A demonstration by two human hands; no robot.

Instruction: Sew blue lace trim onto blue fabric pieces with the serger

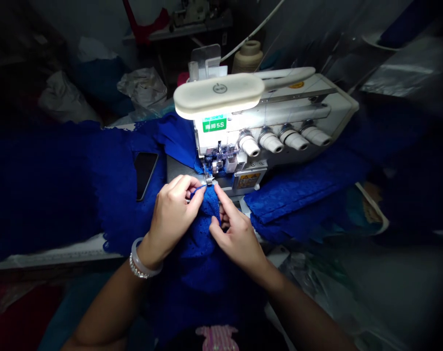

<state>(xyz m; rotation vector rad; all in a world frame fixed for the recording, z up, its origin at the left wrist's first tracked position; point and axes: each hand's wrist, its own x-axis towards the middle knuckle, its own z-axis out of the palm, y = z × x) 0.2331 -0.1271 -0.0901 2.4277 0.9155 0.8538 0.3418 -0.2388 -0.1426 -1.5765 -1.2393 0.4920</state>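
Blue eyelet fabric (203, 234) hangs from the presser foot (209, 176) of a white overlock sewing machine (280, 112) down toward my lap. My left hand (175, 212) pinches the fabric's edge between thumb and fingertips, just left of the foot. On the other side, my right hand (239, 234) has its index finger stretched along the fabric's right edge, the tip close to the foot. Its thumb is apart from that finger, and the remaining fingers curl under, partly hidden. A lit lamp (219, 92) shines over the needle area.
A dark phone (145, 175) lies on blue fabric (60, 190) spread across the table's left side. More folded blue fabric (298, 185) sits right of the machine. Behind stand a thread cone (248, 56) and white bags (143, 87). Clear plastic (316, 273) lies at lower right.
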